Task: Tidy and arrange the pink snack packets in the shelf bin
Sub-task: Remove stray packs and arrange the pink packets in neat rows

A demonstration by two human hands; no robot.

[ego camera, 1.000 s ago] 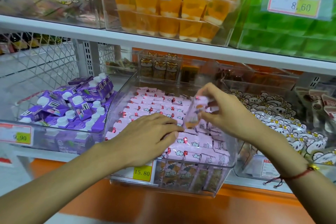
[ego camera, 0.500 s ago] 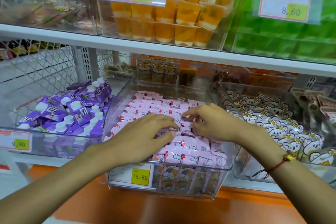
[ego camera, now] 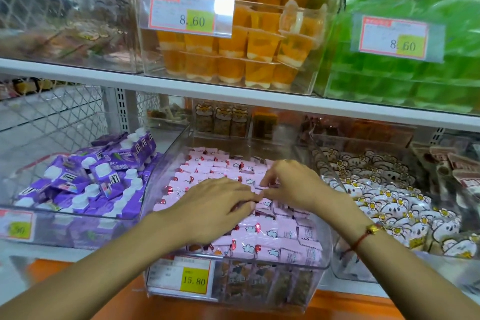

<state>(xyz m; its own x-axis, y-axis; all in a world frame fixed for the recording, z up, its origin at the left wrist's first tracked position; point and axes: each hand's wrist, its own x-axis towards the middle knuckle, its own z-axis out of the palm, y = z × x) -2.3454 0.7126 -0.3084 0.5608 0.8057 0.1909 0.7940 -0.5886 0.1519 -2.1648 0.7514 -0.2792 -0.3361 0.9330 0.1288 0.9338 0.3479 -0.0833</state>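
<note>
Several pink snack packets (ego camera: 270,234) fill a clear plastic shelf bin (ego camera: 326,241) at the middle of the lower shelf. My left hand (ego camera: 215,205) lies flat on the packets in the bin's middle, fingers stretched out to the right. My right hand (ego camera: 288,182) is just to its right, fingers bent down, its fingertips pinching a pink packet (ego camera: 262,186) in the row. The two hands' fingertips nearly meet. Packets under both palms are hidden.
A yellow price tag (ego camera: 193,280) reading 15.80 is on the bin's front. Purple cartons (ego camera: 104,179) fill the bin to the left, white cartoon-face packets (ego camera: 384,195) the bin to the right. The shelf above holds orange jelly cups (ego camera: 246,44) and green packs (ego camera: 415,80).
My right hand lowered a lifted pink packet into the bin and now works at the row with its fingertips. My left hand stayed pressed on the packets. The camera moved closer.
</note>
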